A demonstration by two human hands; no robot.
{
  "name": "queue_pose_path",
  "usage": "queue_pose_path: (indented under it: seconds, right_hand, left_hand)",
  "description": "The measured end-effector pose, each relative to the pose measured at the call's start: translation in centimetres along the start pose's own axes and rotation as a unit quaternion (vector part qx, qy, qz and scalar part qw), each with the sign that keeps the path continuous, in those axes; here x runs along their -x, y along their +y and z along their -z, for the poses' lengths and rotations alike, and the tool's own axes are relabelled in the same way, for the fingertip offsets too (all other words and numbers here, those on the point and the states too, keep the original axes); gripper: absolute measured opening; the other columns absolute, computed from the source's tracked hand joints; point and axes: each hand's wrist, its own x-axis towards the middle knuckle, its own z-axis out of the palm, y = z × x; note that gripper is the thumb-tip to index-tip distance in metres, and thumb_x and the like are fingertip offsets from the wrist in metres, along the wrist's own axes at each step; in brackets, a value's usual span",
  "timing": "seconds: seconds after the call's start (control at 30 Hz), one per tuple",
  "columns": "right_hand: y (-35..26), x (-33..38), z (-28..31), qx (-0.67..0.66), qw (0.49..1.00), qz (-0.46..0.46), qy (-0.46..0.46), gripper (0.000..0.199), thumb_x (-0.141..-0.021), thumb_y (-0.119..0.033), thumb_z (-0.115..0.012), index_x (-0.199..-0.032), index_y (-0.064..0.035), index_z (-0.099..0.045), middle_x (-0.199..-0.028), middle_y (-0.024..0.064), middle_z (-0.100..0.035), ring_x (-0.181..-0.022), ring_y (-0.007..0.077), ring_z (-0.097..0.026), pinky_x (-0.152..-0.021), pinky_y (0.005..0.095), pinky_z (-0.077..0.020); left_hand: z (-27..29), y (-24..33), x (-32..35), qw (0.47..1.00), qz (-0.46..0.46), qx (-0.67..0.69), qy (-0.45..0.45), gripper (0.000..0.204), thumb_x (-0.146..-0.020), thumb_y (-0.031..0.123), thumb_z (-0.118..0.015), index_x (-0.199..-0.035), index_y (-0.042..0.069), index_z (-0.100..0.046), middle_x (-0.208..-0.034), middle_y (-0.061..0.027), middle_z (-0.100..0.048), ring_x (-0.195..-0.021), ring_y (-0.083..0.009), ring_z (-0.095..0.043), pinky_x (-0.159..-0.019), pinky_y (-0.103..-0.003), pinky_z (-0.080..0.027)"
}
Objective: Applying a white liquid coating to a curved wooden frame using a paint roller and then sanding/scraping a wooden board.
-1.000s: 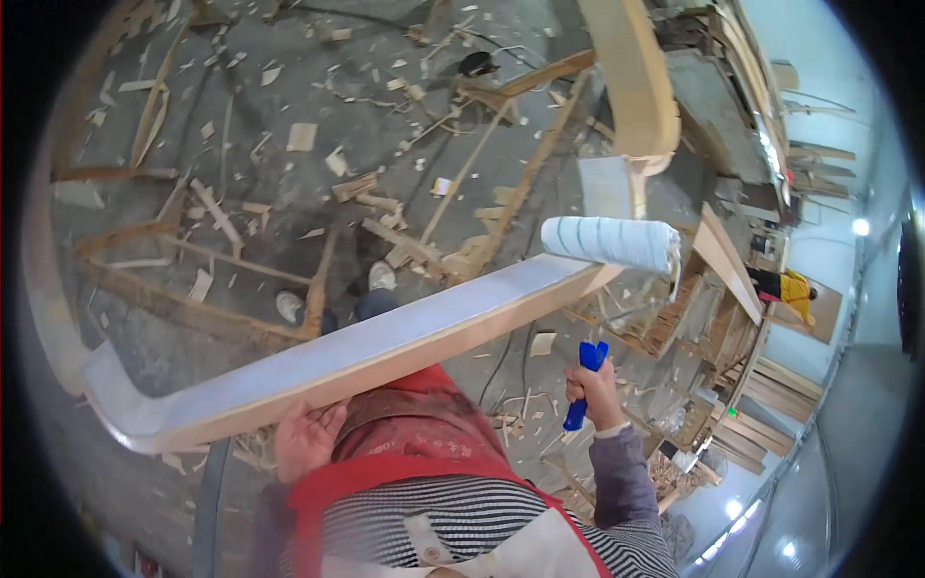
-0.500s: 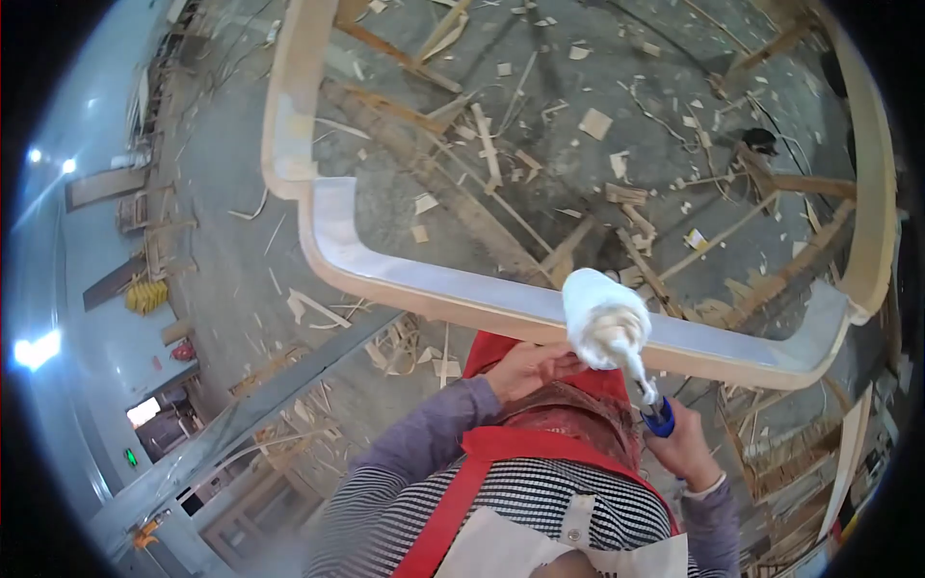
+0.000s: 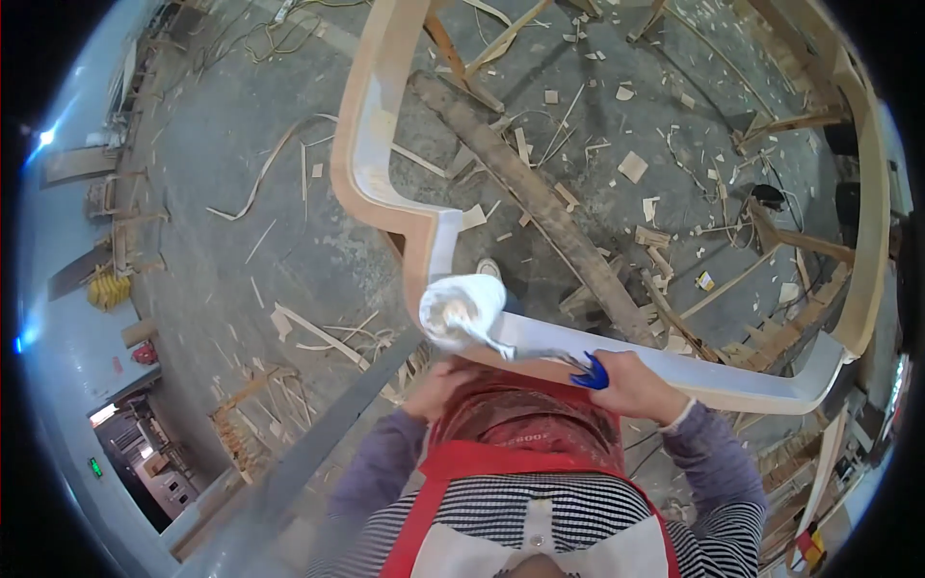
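**Paint roller held over a curved wooden rail**

A white paint roller (image 3: pixel 462 310) is gripped by its blue handle in the right hand (image 3: pixel 631 385), fingers clenched, resting against the pale curved rail (image 3: pixel 385 164). The left hand (image 3: pixel 438 385) is pressed beneath the rail; its fingers' grip cannot be told. Wood scraps (image 3: pixel 633 166) are scattered across the floor (image 3: pixel 241 144).

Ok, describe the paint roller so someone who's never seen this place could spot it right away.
Find the big curved wooden rail looping over the littered floor. At its bend nearest the person, the paint roller rests on the rail's pale top face, its blue handle in the right hand. It is the only fluffy white cylinder among flat wood scraps.
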Motion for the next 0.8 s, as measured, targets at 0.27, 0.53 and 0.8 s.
queue_pose_path:
  seconds: [0.27,0.53,0.8]
  right_hand:
    - [-9.7,-3.3,-0.2,-0.145,0.970,-0.161,0.113,0.026,-0.068,-0.013,-0.069,-0.084,0.0024,-0.056,-0.064,0.0099,-0.053,-0.060,0.0175,-0.053,-0.056,0.0330,-0.0426]
    - [-8.2,-11.3,3.3,-0.063,0.985,-0.057,0.151,0.029,-0.067,-0.008,-0.069,-0.092,0.0028,-0.058,-0.067,0.0102,-0.055,-0.061,0.0186,-0.055,-0.058,0.0333,-0.0436]
    - [-4.6,-12.2,5.5,-0.040,0.994,-0.031,0.096,0.030,-0.067,-0.005,-0.064,-0.096,0.0024,-0.059,-0.074,0.0213,-0.059,-0.066,0.0376,-0.058,-0.062,0.0391,-0.0460]
  left_hand:
    - [11.2,2.8,0.8,0.883,0.143,0.393,0.213,0.029,-0.096,0.016,-0.055,-0.119,-0.001,-0.058,-0.110,-0.0118,-0.065,-0.105,-0.0219,-0.062,-0.095,-0.036,-0.048]
    - [14.5,6.6,-2.8,0.942,0.101,0.230,0.224,0.028,-0.096,0.017,-0.055,-0.115,-0.002,-0.061,-0.105,-0.0080,-0.066,-0.096,-0.0161,-0.063,-0.088,-0.031,-0.049]
    - [14.5,7.2,-4.9,0.951,0.143,0.144,0.233,0.026,-0.095,0.016,-0.056,-0.112,-0.002,-0.063,-0.098,-0.0037,-0.066,-0.089,-0.0115,-0.061,-0.084,-0.027,-0.049]
